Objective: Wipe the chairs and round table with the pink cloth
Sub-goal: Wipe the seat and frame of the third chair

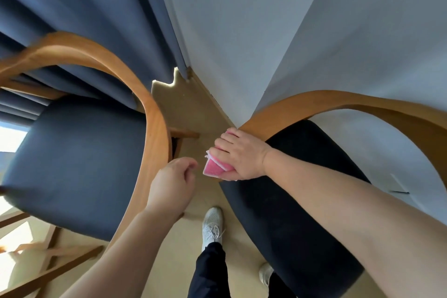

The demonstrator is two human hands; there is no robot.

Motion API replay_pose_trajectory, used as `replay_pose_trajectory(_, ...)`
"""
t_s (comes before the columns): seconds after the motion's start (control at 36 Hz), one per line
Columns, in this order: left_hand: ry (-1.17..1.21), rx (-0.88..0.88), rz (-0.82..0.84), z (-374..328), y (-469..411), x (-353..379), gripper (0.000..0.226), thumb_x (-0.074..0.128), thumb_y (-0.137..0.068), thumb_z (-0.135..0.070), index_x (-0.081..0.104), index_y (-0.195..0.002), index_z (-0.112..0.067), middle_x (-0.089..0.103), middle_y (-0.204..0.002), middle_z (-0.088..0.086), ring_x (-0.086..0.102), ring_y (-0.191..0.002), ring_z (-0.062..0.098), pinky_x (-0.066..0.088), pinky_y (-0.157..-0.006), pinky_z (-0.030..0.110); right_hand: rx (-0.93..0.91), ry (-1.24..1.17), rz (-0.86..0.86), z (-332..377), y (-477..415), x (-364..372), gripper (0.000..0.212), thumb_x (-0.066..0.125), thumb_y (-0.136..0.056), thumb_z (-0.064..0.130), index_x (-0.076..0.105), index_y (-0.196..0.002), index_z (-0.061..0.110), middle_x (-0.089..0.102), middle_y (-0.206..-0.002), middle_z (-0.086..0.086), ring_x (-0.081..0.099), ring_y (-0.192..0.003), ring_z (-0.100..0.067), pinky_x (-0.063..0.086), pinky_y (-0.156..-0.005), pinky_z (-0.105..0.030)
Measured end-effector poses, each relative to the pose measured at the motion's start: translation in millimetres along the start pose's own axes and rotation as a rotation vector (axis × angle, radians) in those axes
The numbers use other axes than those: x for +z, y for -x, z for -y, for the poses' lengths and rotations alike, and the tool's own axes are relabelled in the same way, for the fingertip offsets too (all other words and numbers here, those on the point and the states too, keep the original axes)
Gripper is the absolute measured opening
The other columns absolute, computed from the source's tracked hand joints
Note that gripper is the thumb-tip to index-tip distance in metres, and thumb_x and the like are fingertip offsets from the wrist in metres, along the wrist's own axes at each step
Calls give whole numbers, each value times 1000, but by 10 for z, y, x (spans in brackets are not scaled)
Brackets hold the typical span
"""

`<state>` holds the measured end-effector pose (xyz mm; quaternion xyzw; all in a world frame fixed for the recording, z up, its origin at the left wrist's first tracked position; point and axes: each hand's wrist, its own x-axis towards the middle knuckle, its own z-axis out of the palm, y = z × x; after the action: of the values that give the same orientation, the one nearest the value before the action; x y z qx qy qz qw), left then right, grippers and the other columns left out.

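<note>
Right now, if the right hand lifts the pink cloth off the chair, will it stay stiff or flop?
Probably floppy: the pink cloth shows folded layers at its edge under the right hand. Likely light too, since that hand covers most of it.

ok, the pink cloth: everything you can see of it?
The pink cloth is small and folded into layers, with a whitish edge showing. It looks like soft textured fabric. The right hand covers most of it, pressing it against the end of the right chair's wooden frame. Pink peeks out past the fingertips.
</note>
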<state>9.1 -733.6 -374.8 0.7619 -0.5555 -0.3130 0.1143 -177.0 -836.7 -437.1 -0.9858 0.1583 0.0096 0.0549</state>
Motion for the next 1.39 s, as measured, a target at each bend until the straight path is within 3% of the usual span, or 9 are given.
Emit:
replay_pose_trajectory(0.14, -5, 28, -17, -64, -81, 60, 24, 48, -93, -9, 67, -105, -16, 62, -99, -9, 54, -89, 8, 41, -76, 22, 13, -11, -51, -56, 24, 56, 63, 30, -95, 60, 54, -123, 9, 61, -107, -9, 55, -91, -30, 40, -95, -44)
replay_pose_trajectory(0.33, 1, 70, -42, -201, -222, 132, 20, 49, -93, -13, 66, -97, -21, 63, -93, -9, 58, -83, 10, 52, -73, 31, 121, 7, -45, -225, 118, 38, 63, 27, -95, 61, 54, -119, 9, 60, -105, -9, 53, -91, -29, 39, -95, -43)
replay_pose_trajectory(0.53, -33, 132, -32, -420, -369, 288, 23, 51, -91, -10, 67, -105, -17, 65, -105, -6, 59, -96, 13, 50, -81, 29, 280, 84, 1, -645, 405, -33, 64, 28, -95, 61, 52, -126, 10, 61, -110, -9, 55, -95, -29, 42, -93, -43)
replay_pose_trajectory(0.67, -84, 245, -38, -556, -434, 436, 25, 53, -87, -5, 67, -103, -15, 63, -106, -6, 56, -97, 12, 41, -79, 22, 382, 95, 21, -876, 585, -29, 62, 27, -93, 59, 48, -128, 12, 60, -112, -10, 56, -98, -30, 42, -94, -45)
replay_pose_trajectory(0.89, -112, 561, -83, -842, -652, 689, 32, 38, -74, -16, 68, -83, -8, 65, -86, 4, 60, -81, 27, 50, -75, 34, 395, 83, -29, -939, 646, 1, 65, 24, -96, 62, 51, -127, 12, 62, -110, -9, 57, -97, -30, 43, -95, -45)
replay_pose_trajectory(1.11, -187, 665, -36, -1061, -872, 961, 26, 37, -76, -15, 63, -74, -14, 60, -77, -1, 54, -73, 23, 43, -67, 32, 666, 125, 89, -1368, 1155, -86, 71, 11, -95, 60, 43, -138, 14, 55, -127, -8, 52, -115, -28, 36, -105, -43)
replay_pose_trajectory(1.22, -195, 687, -12, -1261, -1041, 1130, 28, 36, -79, -17, 64, -80, -14, 61, -86, -1, 53, -80, 22, 45, -73, 36, 791, 135, 104, -1522, 1439, -106, 71, 7, -94, 60, 40, -138, 15, 55, -128, -9, 52, -115, -29, 37, -102, -42)
replay_pose_trajectory(1.39, -308, 701, -68, -1358, -1077, 1324, 36, 35, -89, -23, 62, -110, -11, 57, -107, 6, 48, -101, 26, 38, -96, 40, 836, 134, 126, -1634, 1644, -77, 65, 13, -96, 59, 41, -136, 15, 56, -125, -10, 54, -112, -29, 40, -98, -41)
